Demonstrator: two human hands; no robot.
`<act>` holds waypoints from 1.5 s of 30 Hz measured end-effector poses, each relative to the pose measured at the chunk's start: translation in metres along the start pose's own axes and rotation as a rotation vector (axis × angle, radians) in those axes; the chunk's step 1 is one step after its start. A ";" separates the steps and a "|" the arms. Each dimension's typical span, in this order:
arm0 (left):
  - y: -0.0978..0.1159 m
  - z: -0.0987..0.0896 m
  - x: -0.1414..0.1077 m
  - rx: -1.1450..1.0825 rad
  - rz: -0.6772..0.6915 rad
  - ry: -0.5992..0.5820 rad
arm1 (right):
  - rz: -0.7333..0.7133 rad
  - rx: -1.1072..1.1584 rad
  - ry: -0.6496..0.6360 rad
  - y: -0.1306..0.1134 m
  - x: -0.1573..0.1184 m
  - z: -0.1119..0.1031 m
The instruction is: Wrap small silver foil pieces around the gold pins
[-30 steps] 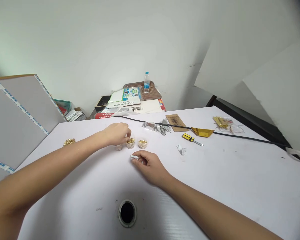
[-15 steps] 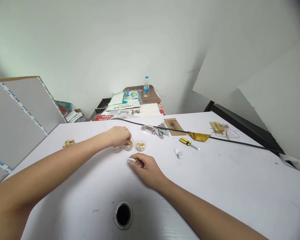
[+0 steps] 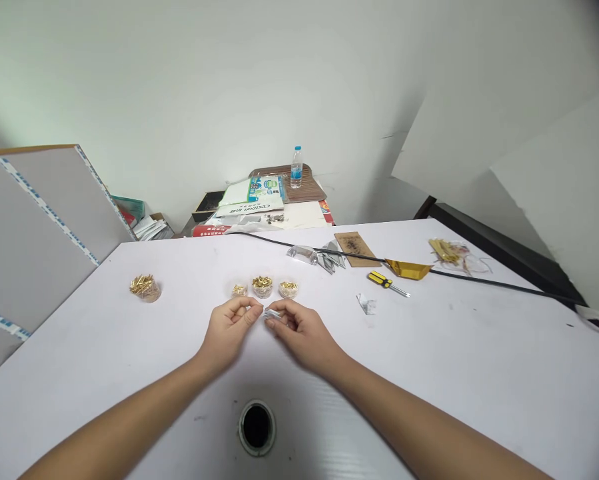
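Just in front of the row of tubs, my right hand (image 3: 302, 333) pinches a small silvery bag (image 3: 271, 313) between thumb and fingers. My left hand (image 3: 230, 328) is closed in a pinch close to the bag's left end. Whatever its fingertips hold is too small to make out. Beyond the hands are three small clear tubs of brass-coloured parts: a left tub (image 3: 240, 291), a middle tub (image 3: 262, 287) and a right tub (image 3: 288, 289). Farther left, a clear tub (image 3: 150, 293) is heaped with longer brass pins (image 3: 142, 285).
To the right lie a crumpled silvery piece (image 3: 366, 305), a yellow-black screwdriver (image 3: 386, 283), silvery packets (image 3: 330, 257), a brown board (image 3: 356, 249) and gold film (image 3: 409, 269). A black cable (image 3: 479, 278) crosses behind. A round hole (image 3: 257, 428) opens in the near tabletop.
My left hand has come back from the middle tub toward me and met the right hand at the silvery bag. The right hand keeps its hold. The view has shifted slightly.
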State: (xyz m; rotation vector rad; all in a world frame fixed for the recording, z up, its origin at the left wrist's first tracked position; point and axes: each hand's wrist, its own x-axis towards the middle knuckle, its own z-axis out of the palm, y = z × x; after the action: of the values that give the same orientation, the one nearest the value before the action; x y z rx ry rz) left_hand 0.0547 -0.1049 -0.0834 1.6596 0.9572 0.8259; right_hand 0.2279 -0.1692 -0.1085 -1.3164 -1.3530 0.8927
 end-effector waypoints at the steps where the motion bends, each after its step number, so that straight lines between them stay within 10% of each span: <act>1: -0.003 0.002 -0.001 -0.042 -0.023 0.002 | 0.000 -0.006 -0.010 -0.001 0.000 0.000; 45: -0.011 0.001 0.006 -0.093 -0.076 -0.001 | 0.007 -0.016 -0.033 -0.001 -0.001 0.002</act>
State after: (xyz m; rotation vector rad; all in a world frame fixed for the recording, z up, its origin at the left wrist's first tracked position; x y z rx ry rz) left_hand 0.0560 -0.0978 -0.0939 1.5350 0.9611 0.8064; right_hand 0.2256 -0.1705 -0.1079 -1.3248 -1.3849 0.9137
